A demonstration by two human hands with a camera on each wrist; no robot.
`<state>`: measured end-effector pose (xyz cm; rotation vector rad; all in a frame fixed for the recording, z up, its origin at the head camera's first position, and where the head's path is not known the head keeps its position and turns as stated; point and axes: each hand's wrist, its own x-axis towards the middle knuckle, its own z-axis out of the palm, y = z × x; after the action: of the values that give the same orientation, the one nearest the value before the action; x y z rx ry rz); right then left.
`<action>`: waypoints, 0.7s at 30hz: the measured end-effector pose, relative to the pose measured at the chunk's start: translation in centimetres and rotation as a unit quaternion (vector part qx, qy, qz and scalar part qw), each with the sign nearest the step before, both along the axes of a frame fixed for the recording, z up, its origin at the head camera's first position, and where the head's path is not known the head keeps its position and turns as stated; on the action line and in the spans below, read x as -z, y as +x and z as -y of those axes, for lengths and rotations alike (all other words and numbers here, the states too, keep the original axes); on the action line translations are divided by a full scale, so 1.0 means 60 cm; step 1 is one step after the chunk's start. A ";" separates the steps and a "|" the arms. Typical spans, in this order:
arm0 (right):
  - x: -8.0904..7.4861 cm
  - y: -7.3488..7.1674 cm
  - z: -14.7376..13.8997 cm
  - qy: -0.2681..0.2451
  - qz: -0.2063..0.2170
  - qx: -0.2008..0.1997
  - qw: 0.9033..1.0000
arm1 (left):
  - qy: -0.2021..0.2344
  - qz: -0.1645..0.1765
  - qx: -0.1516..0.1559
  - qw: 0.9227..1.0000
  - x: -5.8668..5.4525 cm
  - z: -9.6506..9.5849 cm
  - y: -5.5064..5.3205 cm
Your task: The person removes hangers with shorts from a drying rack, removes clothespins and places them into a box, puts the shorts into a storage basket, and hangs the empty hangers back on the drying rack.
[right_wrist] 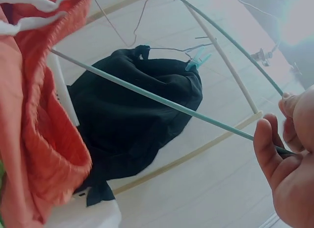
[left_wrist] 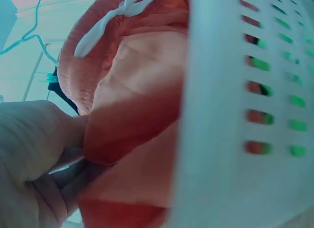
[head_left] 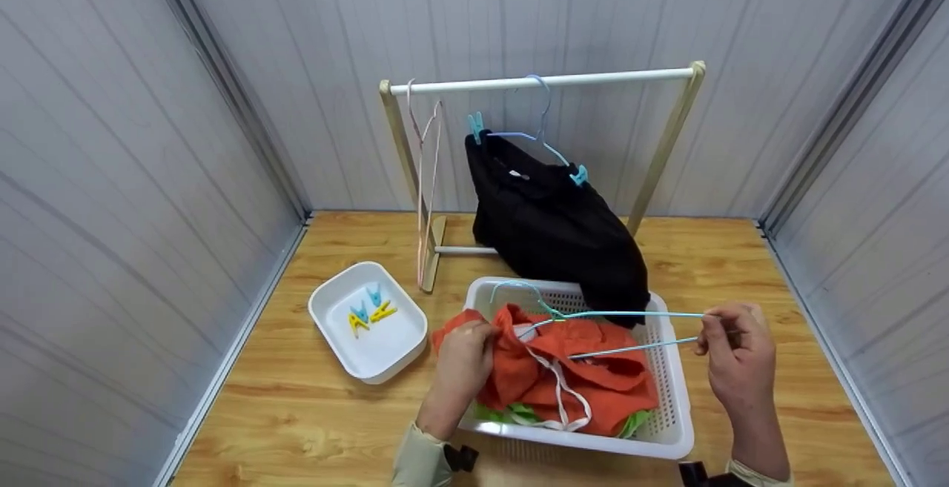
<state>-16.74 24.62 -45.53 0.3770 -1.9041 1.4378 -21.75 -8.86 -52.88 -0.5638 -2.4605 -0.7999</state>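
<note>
Orange shorts (head_left: 612, 409) with a gathered waistband and a white drawstring (head_left: 557, 383) lie bunched in the white basket (head_left: 680, 420). My left hand (head_left: 465, 357) pinches their left edge between thumb and fingers; in the left wrist view the cloth (left_wrist: 135, 110) hangs beside the basket wall. On the right, my right hand (head_left: 741, 357) holds one end of a light teal hanger (head_left: 637, 314). The hanger's other end reaches over to the shorts, its hook pointing left. In the right wrist view, fingers (right_wrist: 267, 144) curl at the hanger's lower bar, which passes behind the waistband.
Behind the basket stands a rack with a white rail (head_left: 615, 78). From it hang a pink hanger (head_left: 420, 198) and a black garment (head_left: 556, 213) clipped to a blue hanger; its hem droops into the basket. Left, a white tub (head_left: 397, 370) contains blue and yellow clothespins (head_left: 382, 312). Green cloth (head_left: 634, 424) lies under the shorts.
</note>
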 end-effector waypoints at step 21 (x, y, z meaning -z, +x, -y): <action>-0.009 0.023 -0.092 -0.156 -0.064 -0.077 0.983 | -0.151 0.060 -0.142 0.976 0.047 -0.017 0.019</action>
<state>-15.37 30.14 -45.02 0.4626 -1.5435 1.7391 -20.63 -7.85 -55.70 -0.2607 -2.7143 -0.3579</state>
